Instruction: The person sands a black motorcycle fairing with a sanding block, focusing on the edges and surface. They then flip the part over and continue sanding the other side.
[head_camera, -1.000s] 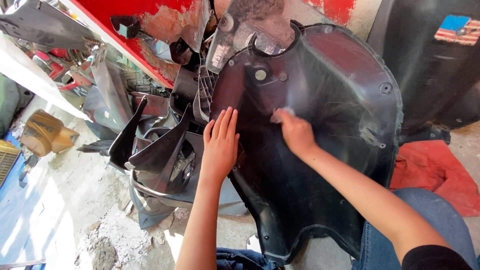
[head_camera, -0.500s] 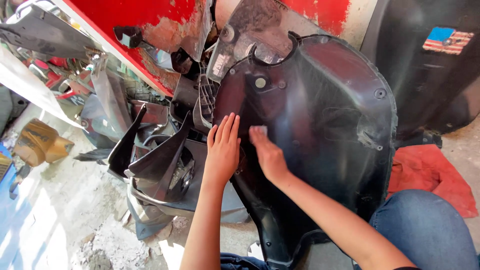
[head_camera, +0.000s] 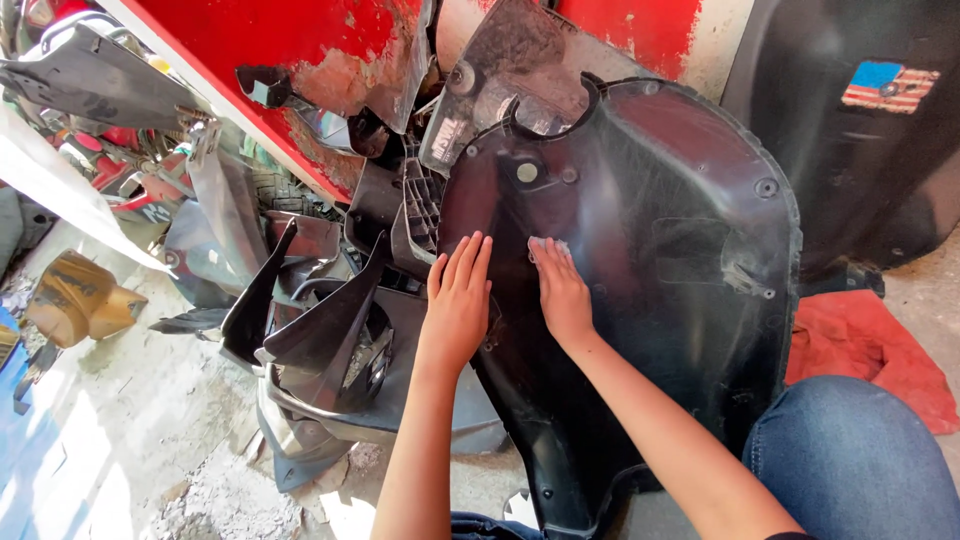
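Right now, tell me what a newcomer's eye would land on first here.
First, the big black plastic panel standing in the middle, with both hands pressed flat on its dusty face: the left hand near its left edge, the right hand beside it, a small pale pad under its fingertips. Behind rises a chipped red wall, and a red cloth lies on the ground at the right, past the panel.

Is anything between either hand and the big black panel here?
Nothing between the left hand and the black panel; it lies flat on it. The right hand presses what looks like a small pale pad against it.
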